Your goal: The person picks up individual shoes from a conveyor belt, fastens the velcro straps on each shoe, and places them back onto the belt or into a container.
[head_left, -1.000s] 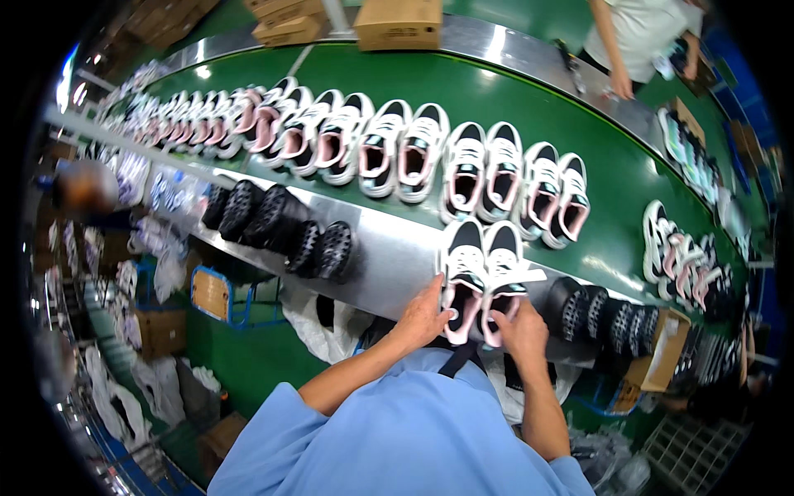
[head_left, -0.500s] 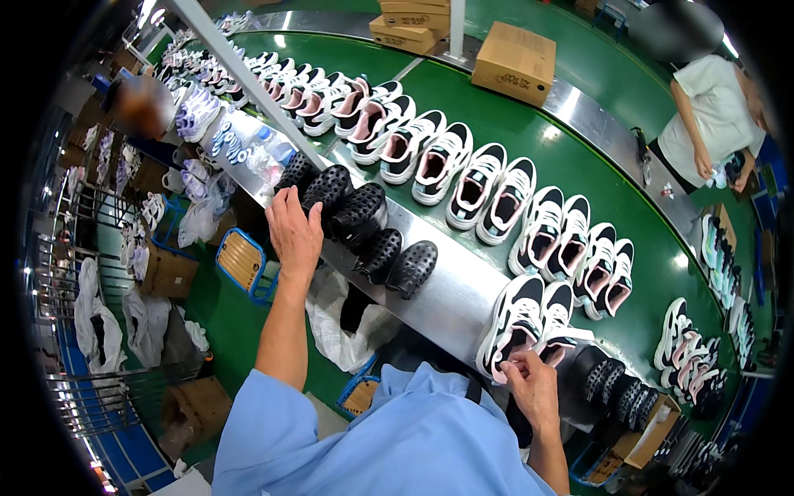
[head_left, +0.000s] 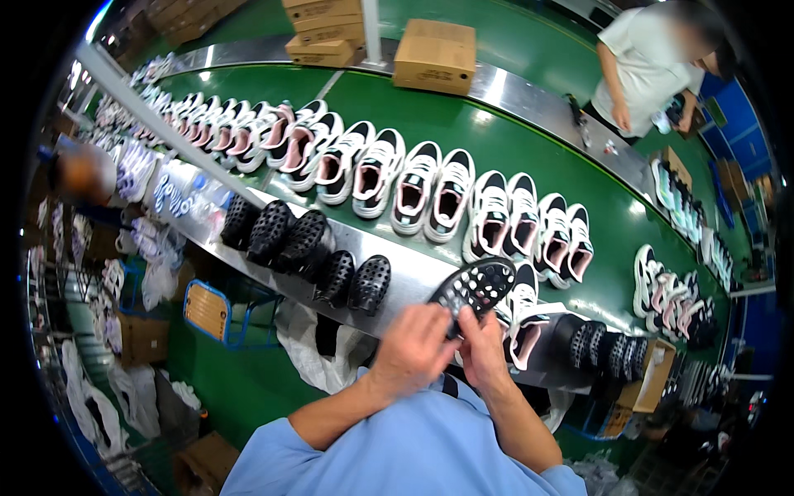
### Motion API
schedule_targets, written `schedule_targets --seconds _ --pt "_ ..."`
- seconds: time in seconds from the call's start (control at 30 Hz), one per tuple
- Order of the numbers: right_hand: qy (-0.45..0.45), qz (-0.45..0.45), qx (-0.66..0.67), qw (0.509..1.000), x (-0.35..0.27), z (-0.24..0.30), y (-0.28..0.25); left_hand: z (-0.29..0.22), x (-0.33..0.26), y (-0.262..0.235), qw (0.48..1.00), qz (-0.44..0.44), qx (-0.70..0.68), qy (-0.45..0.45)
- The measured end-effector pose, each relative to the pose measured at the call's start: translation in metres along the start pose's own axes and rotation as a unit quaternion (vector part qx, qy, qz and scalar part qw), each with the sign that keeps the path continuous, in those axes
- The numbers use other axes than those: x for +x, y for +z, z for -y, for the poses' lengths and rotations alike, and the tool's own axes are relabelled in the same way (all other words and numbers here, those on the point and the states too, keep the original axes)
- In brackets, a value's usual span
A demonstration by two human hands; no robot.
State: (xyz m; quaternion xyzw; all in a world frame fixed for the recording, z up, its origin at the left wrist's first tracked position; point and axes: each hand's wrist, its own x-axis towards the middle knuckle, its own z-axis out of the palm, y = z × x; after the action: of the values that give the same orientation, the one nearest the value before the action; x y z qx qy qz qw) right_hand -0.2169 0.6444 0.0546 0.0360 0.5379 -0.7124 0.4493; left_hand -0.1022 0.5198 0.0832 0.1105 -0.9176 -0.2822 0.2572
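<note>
A black, shoe-shaped plastic form full of holes [head_left: 475, 288] is tilted above the metal ledge, in front of me. My right hand [head_left: 484, 347] grips its lower end, thumb along the near side. My left hand [head_left: 413, 347], slightly blurred, has its fingers curled at the same end. Just beyond and right of the form is a pair of white and black sneakers with pink lining [head_left: 524, 326], partly hidden by the form and my right hand. To the left, several similar black studded or perforated forms [head_left: 370, 283] stand on the ledge.
Rows of sneakers [head_left: 412, 190] line the green belt [head_left: 347, 91] beyond the ledge. More black forms [head_left: 608, 351] sit at right near an open carton [head_left: 657, 376]. A blue-framed stool [head_left: 207, 310] stands lower left. Across the belt are cartons [head_left: 434, 54] and a co-worker [head_left: 645, 70].
My left hand has left the black forms and come to the middle. My right hand has moved left from the sneakers; the perforated form is now between both hands. The view has shifted.
</note>
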Motion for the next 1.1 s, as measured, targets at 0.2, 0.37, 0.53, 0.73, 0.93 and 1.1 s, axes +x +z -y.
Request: schedule_targets --seconds 0.2,0.37,0.53,0.73,0.93,1.1 --pt "0.104 0.123 -0.137 0.978 -0.035 0.007 -0.053 0.013 0.038 0.052 0.916 0.121 -0.324 -0.203" --pt "-0.04 -0.065 -0.568 0.819 -0.085 0.027 -0.038 0.028 0.017 0.094 0.824 0.165 -0.395 -0.371" --pt "-0.098 -0.1 -0.646 0.75 -0.106 -0.002 -0.065 0.008 -0.001 0.128 0.883 0.159 -0.319 -0.305" --pt "-0.041 -0.101 -0.706 0.699 -0.105 0.015 -0.086 0.03 0.017 0.161 0.98 0.168 -0.102 -0.009" --pt "-0.027 -0.101 -0.729 0.676 -0.085 0.025 -0.083 0.065 0.014 0.203 0.964 0.181 -0.194 0.017" --pt "-0.042 -0.125 -0.727 0.674 -0.086 0.026 -0.107 0.069 0.034 0.192 0.924 0.302 -0.232 -0.034"
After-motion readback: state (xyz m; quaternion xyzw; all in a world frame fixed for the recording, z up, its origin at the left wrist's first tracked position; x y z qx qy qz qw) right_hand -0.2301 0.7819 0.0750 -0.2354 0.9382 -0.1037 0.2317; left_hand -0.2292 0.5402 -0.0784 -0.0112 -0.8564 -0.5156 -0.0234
